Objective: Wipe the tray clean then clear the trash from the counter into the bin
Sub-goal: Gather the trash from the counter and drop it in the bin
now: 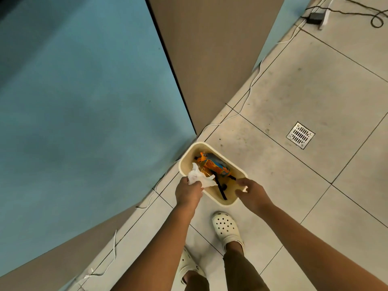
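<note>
Now, left hand [188, 191]: you're clutching the crumpled tissue [199, 177] above the bin [184, 159], lower centre; let go squarely over the opening
Right hand [251, 194]: pinching a small white scrap [244, 188]; drop it inside too

1. Pale tiled floor [294, 97] carries everything here.
2. Cream bin [184, 159] stands on it, right beneath the left hand [188, 193] pinching tissue [199, 178].
3. Metal drain grate [300, 135] lies well off to that grip's right.
4. White cable [249, 89] trails beyond it.

Floor drain grate [300, 135] set in tiled floor [315, 91]; white cable [249, 89] run along the cabinet base, black adapter [315, 17] with coiled cord seen top right
</note>
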Available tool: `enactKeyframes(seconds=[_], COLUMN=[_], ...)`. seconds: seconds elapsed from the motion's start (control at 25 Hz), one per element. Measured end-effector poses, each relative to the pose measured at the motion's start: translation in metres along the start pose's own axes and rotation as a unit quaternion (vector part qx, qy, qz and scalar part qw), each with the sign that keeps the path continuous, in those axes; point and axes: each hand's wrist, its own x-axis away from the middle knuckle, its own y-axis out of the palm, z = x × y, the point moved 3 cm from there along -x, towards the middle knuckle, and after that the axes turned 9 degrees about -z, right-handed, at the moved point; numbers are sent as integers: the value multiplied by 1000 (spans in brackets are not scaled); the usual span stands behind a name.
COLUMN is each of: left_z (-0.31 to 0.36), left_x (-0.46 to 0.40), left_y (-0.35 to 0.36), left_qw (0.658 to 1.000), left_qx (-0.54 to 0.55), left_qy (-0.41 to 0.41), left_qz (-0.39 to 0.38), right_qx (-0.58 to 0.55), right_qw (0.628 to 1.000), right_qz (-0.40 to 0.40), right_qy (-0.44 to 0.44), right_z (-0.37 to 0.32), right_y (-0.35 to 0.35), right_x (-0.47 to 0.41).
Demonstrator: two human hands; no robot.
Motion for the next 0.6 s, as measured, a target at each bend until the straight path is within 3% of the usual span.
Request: enactKeyframes(seconds=[0.2, 0.4, 0.6], left_z=[1, -27, -26], left_x=[-3, 16, 46], left_y=[14, -8, -34], left_qw=[992, 990, 992], left_qx=[-11, -122, -108], left_qy=[-62, -36, 9], left_qz=[-108, -67, -56], right_qx=[-11, -21, -13], right_qw=[1000, 1000, 999], right_qz=[-24, -17, -10], right_qy=[-4, -13, -52], right_z=[27, 30, 9], right_y=[8, 14, 25], right_x=[11, 28, 50])
